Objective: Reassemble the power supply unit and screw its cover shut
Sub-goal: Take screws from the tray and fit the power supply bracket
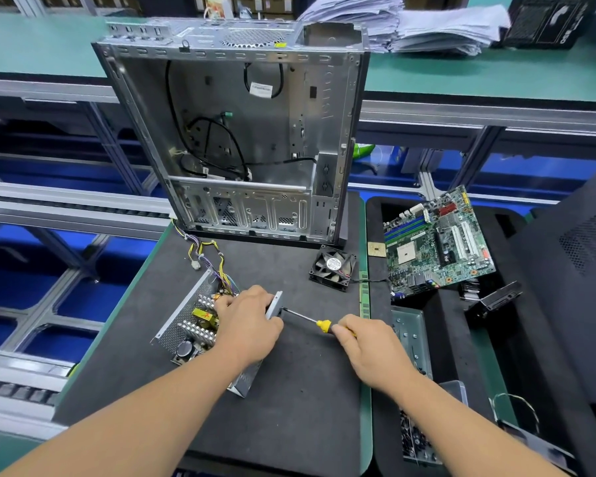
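Note:
The power supply unit (193,325) lies open on the black mat (289,390), its heat sinks, yellow transformer and capacitor showing, with coloured wires (207,256) trailing toward the case. My left hand (246,321) rests on top of the unit, fingers curled over its right metal wall (275,306). My right hand (369,346) grips the yellow-and-black handle of a screwdriver (310,320), whose tip touches that wall from the right side. No cover is visible on the unit.
An empty computer case (241,132) stands upright behind the mat. A black fan (332,266) lies right of centre. A motherboard (437,242), a processor chip (376,250), a metal bracket (410,342) and small parts sit in the black foam tray (461,356) on the right.

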